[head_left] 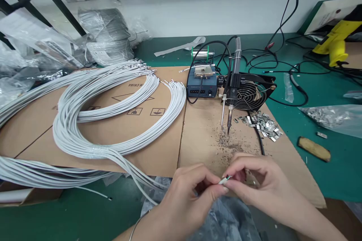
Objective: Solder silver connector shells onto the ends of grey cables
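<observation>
My left hand [195,192] pinches the end of a white cable [222,182] between thumb and fingertips, low in front of the cardboard. My right hand [254,180] meets it there, its thumb and fingertips closed at the small coloured wires, green and dark, that stick out of the cable end. Fingers hide part of that end. Beyond the hands a soldering iron [233,83] is held tip down above solder crumbs on the cardboard [198,139]. A heap of small metal connectors [267,125] lies to its right.
A large coil of white cables [85,147] covers the left side. Behind the iron are a blue soldering unit [202,83], a solder spool [203,53] and a black fan [251,94]. At right lie a bag of metal parts [333,116], a worn sponge [313,148] and a yellow tool [336,41].
</observation>
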`<state>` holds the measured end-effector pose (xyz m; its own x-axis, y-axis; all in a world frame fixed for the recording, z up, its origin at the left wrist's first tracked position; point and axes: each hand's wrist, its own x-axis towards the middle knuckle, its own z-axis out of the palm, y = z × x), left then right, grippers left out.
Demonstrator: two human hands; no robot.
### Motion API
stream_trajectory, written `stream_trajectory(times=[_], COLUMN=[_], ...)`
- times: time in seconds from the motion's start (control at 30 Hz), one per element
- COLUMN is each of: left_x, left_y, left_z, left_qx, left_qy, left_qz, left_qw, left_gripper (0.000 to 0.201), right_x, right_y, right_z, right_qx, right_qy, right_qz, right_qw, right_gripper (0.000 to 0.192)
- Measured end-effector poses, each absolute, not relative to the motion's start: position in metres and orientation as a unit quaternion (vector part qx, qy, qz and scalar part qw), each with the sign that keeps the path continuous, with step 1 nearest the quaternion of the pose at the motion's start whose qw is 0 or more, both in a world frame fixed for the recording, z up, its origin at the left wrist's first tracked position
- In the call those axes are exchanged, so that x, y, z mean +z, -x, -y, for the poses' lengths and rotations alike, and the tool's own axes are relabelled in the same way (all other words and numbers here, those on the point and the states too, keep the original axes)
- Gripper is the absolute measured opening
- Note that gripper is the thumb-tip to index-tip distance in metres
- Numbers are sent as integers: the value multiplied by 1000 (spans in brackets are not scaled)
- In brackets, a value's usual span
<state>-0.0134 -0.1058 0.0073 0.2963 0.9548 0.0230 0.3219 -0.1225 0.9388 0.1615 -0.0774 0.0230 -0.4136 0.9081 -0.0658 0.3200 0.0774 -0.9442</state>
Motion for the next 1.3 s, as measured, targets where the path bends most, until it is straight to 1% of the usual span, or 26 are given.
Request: stream_trajectory(times=[0.1,0.17,0.23,0.37,0.43,0.47,0.53,0.63,0.7,0.73,0.77,0.8,0.9,0.93,0.97,1.07,1.1,1.17,1.3], left_x=[8,7,4,-6,-9,-9,-4,8,14,16,16,15,10,8,7,7,7,6,4], left_y=[15,15,12,0,-2,-2,3,14,18,19,20,19,16,15,15,15,15,15,16], left_z=[105,105,106,109,111,111,112,111,111,111,111,111,111,111,110,109,109,109,110], left_qx=[339,343,353,382,389,386,358,259,203,195,197,209,261,278,295,330,334,333,317], left_qy=[-695,-689,-647,-480,-439,-447,-521,-674,-718,-717,-704,-677,-546,-501,-464,-409,-404,-405,-444], left_qz=[-473,-474,-482,-478,-474,-478,-489,-484,-473,-476,-482,-491,-498,-492,-486,-471,-469,-469,-484], left_qw=[423,428,473,628,657,650,601,494,468,471,484,507,621,655,680,709,711,711,684], left_gripper=[17,17,18,27,30,30,28,19,13,12,14,17,26,29,31,35,35,33,28], right_x=[26,25,20,3,-3,-4,-4,1,5,6,7,8,9,9,10,12,12,13,13], right_y=[-165,-164,-160,-145,-140,-140,-144,-156,-164,-168,-171,-175,-182,-183,-183,-174,-170,-161,-154], right_z=[74,75,78,89,93,93,91,85,81,79,76,74,69,69,69,75,76,79,78], right_qx=[510,537,578,662,683,688,686,654,630,635,649,665,666,653,643,641,643,648,631], right_qy=[453,457,454,421,407,400,391,404,418,420,422,424,430,437,447,463,461,451,454], right_qz=[676,647,592,439,388,380,416,547,601,602,586,557,475,471,481,542,553,563,579], right_qw=[278,291,332,438,466,471,451,333,260,241,239,261,382,401,394,284,259,245,247], right_gripper=[12,15,16,18,20,21,22,20,16,15,15,17,24,25,24,18,15,11,13])
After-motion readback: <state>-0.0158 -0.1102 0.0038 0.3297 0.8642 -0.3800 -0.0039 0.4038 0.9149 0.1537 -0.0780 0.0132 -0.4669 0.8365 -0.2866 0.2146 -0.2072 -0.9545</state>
